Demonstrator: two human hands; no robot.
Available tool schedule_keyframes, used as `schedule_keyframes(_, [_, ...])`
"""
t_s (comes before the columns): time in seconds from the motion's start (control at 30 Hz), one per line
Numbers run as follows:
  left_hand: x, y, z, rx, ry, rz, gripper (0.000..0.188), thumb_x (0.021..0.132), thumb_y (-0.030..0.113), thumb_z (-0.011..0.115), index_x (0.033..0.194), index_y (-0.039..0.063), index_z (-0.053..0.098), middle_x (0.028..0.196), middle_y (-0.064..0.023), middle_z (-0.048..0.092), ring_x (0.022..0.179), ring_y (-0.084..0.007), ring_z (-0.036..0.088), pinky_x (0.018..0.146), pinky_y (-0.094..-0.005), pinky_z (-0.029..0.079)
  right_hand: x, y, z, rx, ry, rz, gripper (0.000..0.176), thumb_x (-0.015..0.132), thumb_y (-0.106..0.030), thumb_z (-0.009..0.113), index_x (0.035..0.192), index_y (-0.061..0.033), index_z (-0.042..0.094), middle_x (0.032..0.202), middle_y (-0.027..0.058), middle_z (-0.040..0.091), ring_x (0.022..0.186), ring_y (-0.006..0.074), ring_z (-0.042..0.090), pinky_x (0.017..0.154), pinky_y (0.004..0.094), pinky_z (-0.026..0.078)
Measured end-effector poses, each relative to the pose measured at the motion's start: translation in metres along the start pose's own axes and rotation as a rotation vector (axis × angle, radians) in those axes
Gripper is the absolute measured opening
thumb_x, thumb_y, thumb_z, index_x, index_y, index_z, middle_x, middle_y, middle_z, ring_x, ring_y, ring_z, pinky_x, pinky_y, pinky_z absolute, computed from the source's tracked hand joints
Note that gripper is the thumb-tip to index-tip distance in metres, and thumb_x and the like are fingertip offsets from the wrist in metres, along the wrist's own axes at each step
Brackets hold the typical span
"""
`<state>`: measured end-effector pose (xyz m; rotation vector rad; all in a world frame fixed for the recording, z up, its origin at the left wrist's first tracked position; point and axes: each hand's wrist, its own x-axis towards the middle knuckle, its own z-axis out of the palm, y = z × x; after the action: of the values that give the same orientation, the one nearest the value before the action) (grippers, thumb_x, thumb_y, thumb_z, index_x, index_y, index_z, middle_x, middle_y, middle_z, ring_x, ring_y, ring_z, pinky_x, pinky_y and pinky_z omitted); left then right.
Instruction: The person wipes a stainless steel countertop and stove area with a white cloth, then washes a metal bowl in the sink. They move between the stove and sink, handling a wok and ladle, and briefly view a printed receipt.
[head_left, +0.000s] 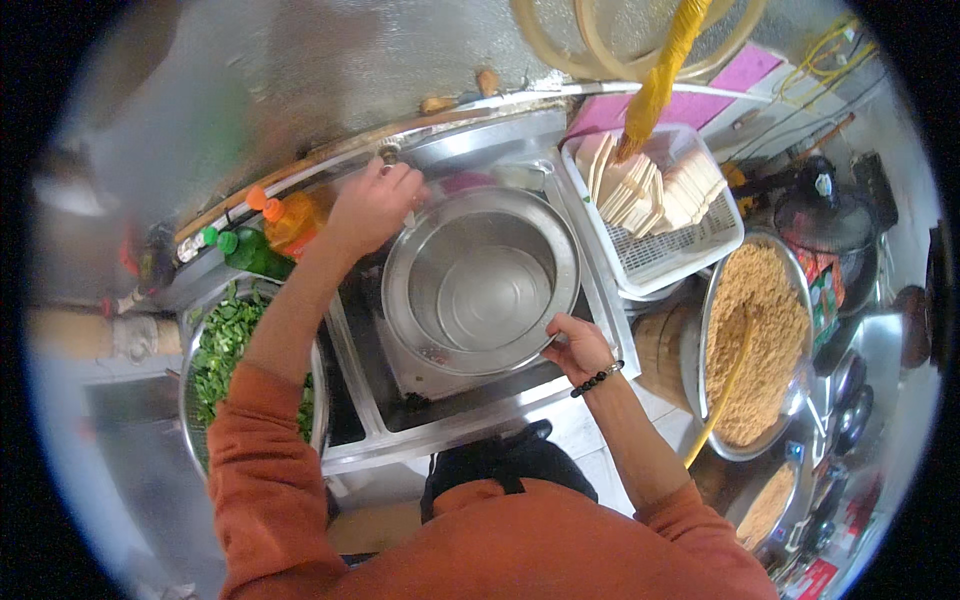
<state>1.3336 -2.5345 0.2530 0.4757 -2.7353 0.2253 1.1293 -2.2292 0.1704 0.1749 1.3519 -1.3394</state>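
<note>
A wide-rimmed metal basin (491, 296) sits in the right bowl of a stainless steel sink (592, 277), with a shallow layer of what looks like water at its bottom. My right hand (581, 346) grips the basin's rim at the lower right, thumb on top and fingers beneath. At the back edge of the sink, my left hand (381, 202) is on a tap (388, 150), its fingers bent around the handle. The spout end shows just below that hand, beside the basin's rim.
Left stand a metal bowl of chopped greens (225, 352), a green bottle (251, 251) and an orange pump bottle (289, 221). Right are a white plastic basket (645, 277) holding pale flat slabs and a large bowl of tan crumbly food (757, 352). A yellow-wrapped thing (664, 67) hangs above the basket.
</note>
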Motion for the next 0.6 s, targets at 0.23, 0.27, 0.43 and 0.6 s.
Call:
schedule_keyframes(0.23, [0.022, 0.007, 0.033, 0.344, 0.023, -0.083, 0.034, 0.098, 0.039, 0.059, 0.079, 0.011, 0.052, 0.069, -0.0065, 0.06, 0.063, -0.0266, 0.067, 0.049, -0.0372, 0.054, -0.008, 0.011, 0.024, -0.008, 0.058, -0.013, 0.023, 0.078, -0.006, 0.069, 0.096, 0.0074, 0.063, 0.078, 0.0047, 0.06, 0.062, 0.0138, 0.057, 0.052, 0.0271, 0.046])
schedule_keyframes(0.27, [0.022, 0.01, 0.033, 0.36, 0.015, -0.108, 0.035, 0.098, 0.04, 0.06, 0.08, 0.011, 0.053, 0.069, -0.0065, 0.06, 0.064, -0.0267, 0.067, 0.049, -0.0374, 0.054, -0.01, 0.014, 0.028, 0.02, 0.059, -0.041, 0.022, 0.077, -0.007, 0.07, 0.094, 0.0058, 0.064, 0.077, 0.0038, 0.06, 0.061, 0.0138, 0.056, 0.053, 0.0274, 0.046])
schedule_keyframes(0.43, [0.023, 0.015, 0.031, 0.363, 0.006, -0.18, 0.037, 0.098, 0.043, 0.058, 0.08, 0.011, 0.055, 0.07, -0.0067, 0.062, 0.065, -0.027, 0.067, 0.049, -0.0377, 0.055, -0.02, 0.016, 0.045, 0.052, 0.079, -0.026, 0.014, 0.077, -0.008, 0.071, 0.083, 0.0023, 0.063, 0.074, 0.0045, 0.06, 0.061, 0.0156, 0.058, 0.054, 0.028, 0.048])
schedule_keyframes(0.6, [0.024, 0.02, 0.033, 0.404, 0.035, -0.222, 0.036, 0.099, 0.041, 0.057, 0.08, 0.011, 0.056, 0.071, -0.0074, 0.063, 0.065, -0.0282, 0.068, 0.049, -0.0378, 0.055, -0.031, 0.014, 0.054, 0.035, 0.09, -0.011, 0.018, 0.076, -0.008, 0.071, 0.086, 0.0048, 0.065, 0.074, 0.0057, 0.062, 0.061, 0.016, 0.059, 0.055, 0.0286, 0.049])
